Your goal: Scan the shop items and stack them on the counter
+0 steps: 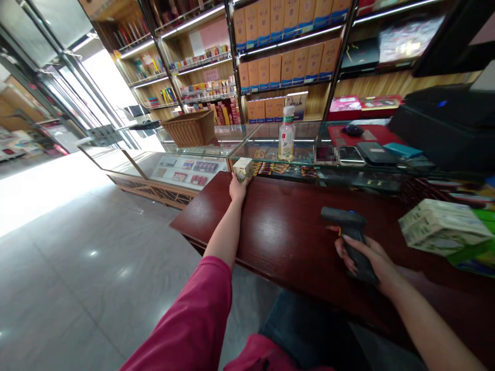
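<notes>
My left arm stretches forward to the far left corner of the dark red-brown table (270, 226). At its end my left hand (237, 188) is closed on a small pale green and white box (243, 169), its fingers partly hidden behind the box. On the right, my right hand (369, 257) wraps round the handle of a black barcode scanner (350, 234), held over the table with its head turned to the left. Beyond the scanner, on the right, lies a larger stack of similar pale green boxes (441, 226).
Behind the table stands a glass display counter (263, 135) bearing a drink bottle (286, 135), a phone (351, 155) and a computer mouse (353, 130). A wicker basket (189, 128) sits farther left. Shelves of orange-brown boxes (288, 67) line the back. Green packaging (477, 255) lies at right.
</notes>
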A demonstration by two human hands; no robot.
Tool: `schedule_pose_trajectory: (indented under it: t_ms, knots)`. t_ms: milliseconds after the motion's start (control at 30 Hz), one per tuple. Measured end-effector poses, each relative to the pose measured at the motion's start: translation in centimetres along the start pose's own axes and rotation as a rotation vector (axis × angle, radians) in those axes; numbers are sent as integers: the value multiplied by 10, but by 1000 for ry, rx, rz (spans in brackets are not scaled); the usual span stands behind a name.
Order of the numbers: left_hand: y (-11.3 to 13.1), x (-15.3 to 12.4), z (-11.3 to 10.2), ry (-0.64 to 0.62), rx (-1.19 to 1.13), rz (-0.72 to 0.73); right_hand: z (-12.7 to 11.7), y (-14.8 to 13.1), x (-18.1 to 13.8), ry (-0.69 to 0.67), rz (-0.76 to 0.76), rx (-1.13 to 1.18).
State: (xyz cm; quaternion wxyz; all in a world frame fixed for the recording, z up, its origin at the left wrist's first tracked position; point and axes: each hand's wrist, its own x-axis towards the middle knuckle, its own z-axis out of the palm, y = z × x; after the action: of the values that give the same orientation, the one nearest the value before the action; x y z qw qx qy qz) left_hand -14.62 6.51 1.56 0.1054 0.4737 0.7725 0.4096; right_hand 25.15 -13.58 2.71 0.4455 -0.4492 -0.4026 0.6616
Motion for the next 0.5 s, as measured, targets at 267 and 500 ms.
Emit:
schedule_pose_trajectory:
  t_ms: [267, 500]
  knots:
    - [21, -55, 0, 127, 17, 326, -10, 0, -24, 205, -259, 139]
    - [127, -179, 64, -234, -80, 1168, -34, 7, -73, 538, -484, 243]
